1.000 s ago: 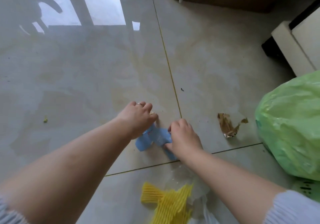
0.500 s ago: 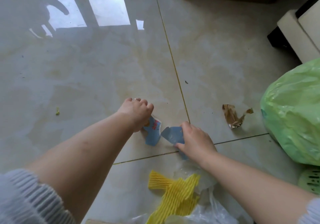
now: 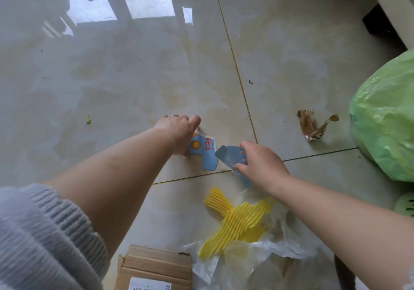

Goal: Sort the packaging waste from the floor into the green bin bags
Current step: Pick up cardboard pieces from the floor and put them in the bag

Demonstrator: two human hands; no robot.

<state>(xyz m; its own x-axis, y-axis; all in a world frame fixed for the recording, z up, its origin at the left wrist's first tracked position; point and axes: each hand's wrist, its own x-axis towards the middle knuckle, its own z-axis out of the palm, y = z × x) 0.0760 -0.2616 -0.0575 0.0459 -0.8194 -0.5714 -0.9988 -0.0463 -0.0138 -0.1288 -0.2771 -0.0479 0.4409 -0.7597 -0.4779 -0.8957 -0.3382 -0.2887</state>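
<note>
A blue printed carton lies torn in two pieces just above the floor. My left hand grips the piece with the orange emblem and red characters. My right hand grips the plain blue piece. The two pieces sit close together, with a small gap between them. A filled green bin bag bulges at the right edge. A crumpled brown and gold wrapper lies on the tiles between my right hand and the bag.
Yellow foam netting lies on clear plastic film near me. A cardboard box with a white label sits at the bottom edge. A tiny yellow scrap lies far left. Cream furniture stands at top right.
The blue carton, held together in both hands a second ago, has come apart into two pieces and my hands have drawn apart. The view has tilted down, showing the cardboard box.
</note>
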